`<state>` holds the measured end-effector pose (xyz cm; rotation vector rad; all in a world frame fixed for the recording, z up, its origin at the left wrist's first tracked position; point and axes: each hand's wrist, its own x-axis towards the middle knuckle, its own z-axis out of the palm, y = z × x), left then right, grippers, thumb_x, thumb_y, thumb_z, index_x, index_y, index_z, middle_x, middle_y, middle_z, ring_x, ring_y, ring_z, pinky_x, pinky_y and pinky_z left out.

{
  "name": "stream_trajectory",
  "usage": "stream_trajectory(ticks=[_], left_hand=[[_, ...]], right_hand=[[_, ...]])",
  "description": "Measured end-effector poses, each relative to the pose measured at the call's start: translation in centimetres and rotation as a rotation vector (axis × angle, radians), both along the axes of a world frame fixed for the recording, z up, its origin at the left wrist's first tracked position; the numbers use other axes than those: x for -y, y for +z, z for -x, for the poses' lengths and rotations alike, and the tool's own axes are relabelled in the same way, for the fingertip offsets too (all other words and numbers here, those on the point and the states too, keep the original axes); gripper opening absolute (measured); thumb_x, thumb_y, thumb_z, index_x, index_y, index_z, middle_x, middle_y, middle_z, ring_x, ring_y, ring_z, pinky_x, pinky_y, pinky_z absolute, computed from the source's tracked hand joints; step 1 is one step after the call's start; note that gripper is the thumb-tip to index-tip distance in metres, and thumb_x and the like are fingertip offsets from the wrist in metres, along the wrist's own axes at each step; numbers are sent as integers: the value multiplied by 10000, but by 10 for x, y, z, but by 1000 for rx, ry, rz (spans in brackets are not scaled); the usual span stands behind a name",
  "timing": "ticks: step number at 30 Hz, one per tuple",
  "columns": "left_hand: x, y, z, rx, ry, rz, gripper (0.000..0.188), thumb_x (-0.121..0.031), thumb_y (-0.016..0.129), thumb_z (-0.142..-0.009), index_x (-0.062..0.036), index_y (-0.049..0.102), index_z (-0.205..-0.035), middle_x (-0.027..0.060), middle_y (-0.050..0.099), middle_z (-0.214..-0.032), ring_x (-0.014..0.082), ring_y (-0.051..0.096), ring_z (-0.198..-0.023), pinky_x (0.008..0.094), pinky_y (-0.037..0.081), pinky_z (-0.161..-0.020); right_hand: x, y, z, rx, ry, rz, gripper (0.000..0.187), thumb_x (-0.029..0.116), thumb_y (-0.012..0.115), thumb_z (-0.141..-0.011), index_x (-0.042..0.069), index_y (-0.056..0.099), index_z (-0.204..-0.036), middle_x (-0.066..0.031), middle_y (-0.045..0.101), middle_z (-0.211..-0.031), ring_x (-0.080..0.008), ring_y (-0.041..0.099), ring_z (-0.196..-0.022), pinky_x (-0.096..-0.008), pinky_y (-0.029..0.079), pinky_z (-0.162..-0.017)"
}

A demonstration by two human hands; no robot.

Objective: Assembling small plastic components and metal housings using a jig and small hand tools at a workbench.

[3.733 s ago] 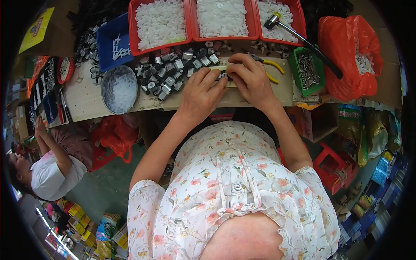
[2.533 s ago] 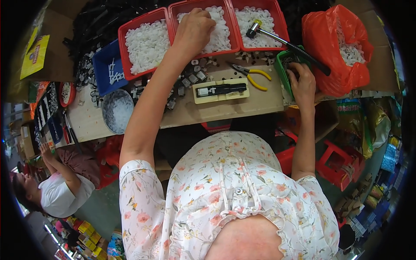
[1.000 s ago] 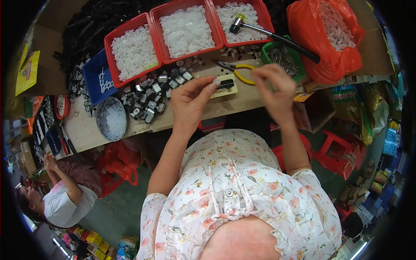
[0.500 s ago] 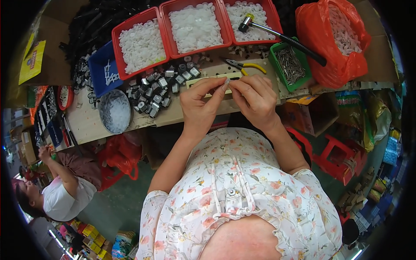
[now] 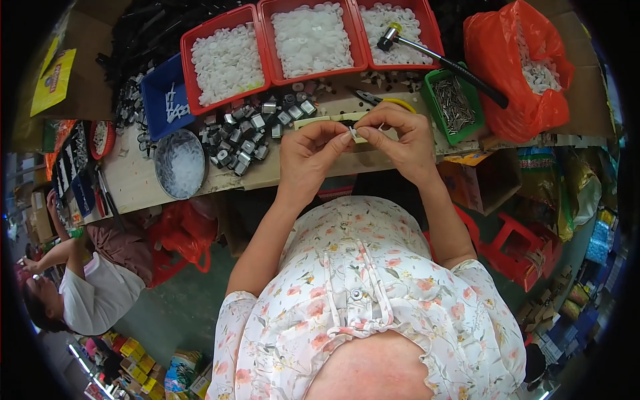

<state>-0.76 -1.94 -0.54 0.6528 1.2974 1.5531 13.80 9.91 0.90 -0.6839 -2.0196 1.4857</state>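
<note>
White small part point(image 5: 351, 133) is pinched between the fingertips of both hands, left point(image 5: 312, 155) and right point(image 5: 399, 137), above the workbench point(image 5: 133, 183).

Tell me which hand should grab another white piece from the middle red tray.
Left, probably. The left hand sits nearer the middle red tray; the right hand lies further right, by the green tray. Both pinch a small part.

Single head-worn fisheye view — steeply downward, close over the workbench point(image 5: 140, 180) — edges bowed.
</note>
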Motion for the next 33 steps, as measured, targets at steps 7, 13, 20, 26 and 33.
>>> stream_trajectory(ticks=[7,13,20,26,33], left_hand=[[-1,-8,-6,187,22,-3,157,-101,684,-916,13,666,-1023,75,702,-896,129,658,-790,248,507,-738],[1,-12,-7,317,50,-4,164,-122,675,-928,8,661,-1027,57,692,-891,113,642,-796,241,502,-735],[7,-14,-8,164,122,-14,158,-100,692,-914,14,668,-1021,45,689,-912,94,627,-784,235,499,-720],[12,-10,3,-373,126,-74,277,-76,766,-822,2,680,-1073,42,657,-945,101,591,-755,241,494,-670],[12,-13,5,-551,77,-100,320,-63,780,-780,-17,697,-1085,75,649,-969,144,601,-753,253,501,-668]], right_hand=[[10,-1,4,-36,-106,11,146,43,739,-826,-18,705,-954,-46,677,-891,-116,617,-818,-248,475,-730],[18,-7,4,-55,-125,46,139,-10,723,-830,-39,684,-961,-76,704,-936,-134,661,-862,-262,520,-782],[23,-13,13,-59,-125,-305,139,-60,695,-817,-29,686,-952,-108,713,-922,-198,686,-845,-290,526,-756],[24,-13,12,-77,-75,-260,121,-65,685,-819,-27,686,-935,-112,705,-907,-210,682,-833,-291,526,-737],[24,-19,12,-95,-39,-254,120,-63,691,-807,-22,685,-920,-99,694,-916,-201,672,-839,-292,526,-725]])
